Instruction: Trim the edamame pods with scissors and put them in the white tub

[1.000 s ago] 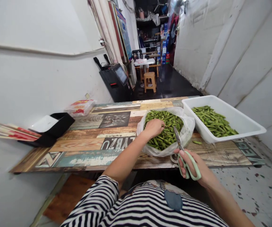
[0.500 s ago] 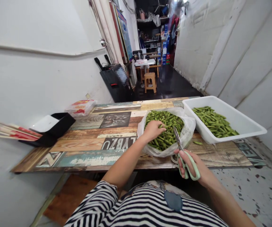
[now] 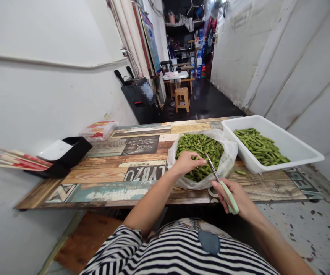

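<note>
A clear plastic bag [image 3: 230, 149] full of green pods [image 3: 201, 145] lies open on the wooden-patterned table [image 3: 96, 173]. Over its front part is my left hand [image 3: 188, 162], fingers pinched round a green pod, most of which is hidden. My right hand [image 3: 235, 194] grips scissors [image 3: 225, 191] with pale green handles at the bag's front right edge. The blades point up and left, their tips close to my left fingertips. More pods [image 3: 259, 147] fill part of a white tray [image 3: 291, 147] to the right. One loose pod [image 3: 240, 172] rests on the table between bag and tray.
At the table's left stand a black holder [image 3: 80, 147] with a white insert and red-and-white wrapped chopsticks [image 3: 24, 160]. A red-and-white plastic packet [image 3: 98, 130] lies behind it. Beyond the table are a stool [image 3: 182, 100], a small white table [image 3: 176, 75] and stacked boxes.
My left hand has moved slightly right and toward me, closer to the scissors. My right hand has turned the scissors, whose blades now tilt further left near the left fingertips.
</note>
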Demonstrator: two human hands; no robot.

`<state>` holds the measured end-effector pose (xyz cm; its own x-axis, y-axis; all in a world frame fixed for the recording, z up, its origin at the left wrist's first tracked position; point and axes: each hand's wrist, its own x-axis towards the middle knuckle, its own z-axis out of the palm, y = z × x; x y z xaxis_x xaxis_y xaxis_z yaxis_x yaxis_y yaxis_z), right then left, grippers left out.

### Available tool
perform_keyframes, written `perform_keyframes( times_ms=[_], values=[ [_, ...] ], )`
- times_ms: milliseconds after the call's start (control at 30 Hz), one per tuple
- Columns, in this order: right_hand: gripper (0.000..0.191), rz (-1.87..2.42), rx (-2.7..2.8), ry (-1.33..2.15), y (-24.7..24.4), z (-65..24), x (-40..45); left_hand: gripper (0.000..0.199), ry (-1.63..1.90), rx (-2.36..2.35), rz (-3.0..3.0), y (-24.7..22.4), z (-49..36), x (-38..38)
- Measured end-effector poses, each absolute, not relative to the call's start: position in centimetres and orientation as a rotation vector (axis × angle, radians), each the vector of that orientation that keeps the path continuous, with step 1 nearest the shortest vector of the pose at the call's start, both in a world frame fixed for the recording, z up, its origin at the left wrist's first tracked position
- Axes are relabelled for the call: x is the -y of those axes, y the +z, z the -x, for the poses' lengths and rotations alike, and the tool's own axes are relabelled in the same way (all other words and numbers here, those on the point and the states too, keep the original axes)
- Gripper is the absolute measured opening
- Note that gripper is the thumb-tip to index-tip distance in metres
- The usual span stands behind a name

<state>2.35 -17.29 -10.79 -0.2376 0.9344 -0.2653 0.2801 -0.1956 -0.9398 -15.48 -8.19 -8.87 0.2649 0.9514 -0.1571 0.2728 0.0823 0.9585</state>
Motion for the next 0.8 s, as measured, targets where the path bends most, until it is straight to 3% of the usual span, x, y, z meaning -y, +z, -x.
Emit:
perform_keyframes(
  times_ms=[200, 633, 800],
  values=[
    [0.049, 1.293, 1.266, 1.623, -10.9, -1.8, 17.6, 0.034, 0.879, -0.936, -0.947, -9.4, 15.2, 7.6],
    [0.048, 1.331, 1.299, 1.621, -11.0, -1.5, 17.6, 0.033, 0.965, -0.888, -0.916, -9.7, 14.2, 8.6],
    [0.049, 1.373, 1.125, 1.647, -11.0, -1.7, 17.4, 0.022, 1.071, -0.986, -0.823, -9.3, 14.9, 7.2]
  ],
)
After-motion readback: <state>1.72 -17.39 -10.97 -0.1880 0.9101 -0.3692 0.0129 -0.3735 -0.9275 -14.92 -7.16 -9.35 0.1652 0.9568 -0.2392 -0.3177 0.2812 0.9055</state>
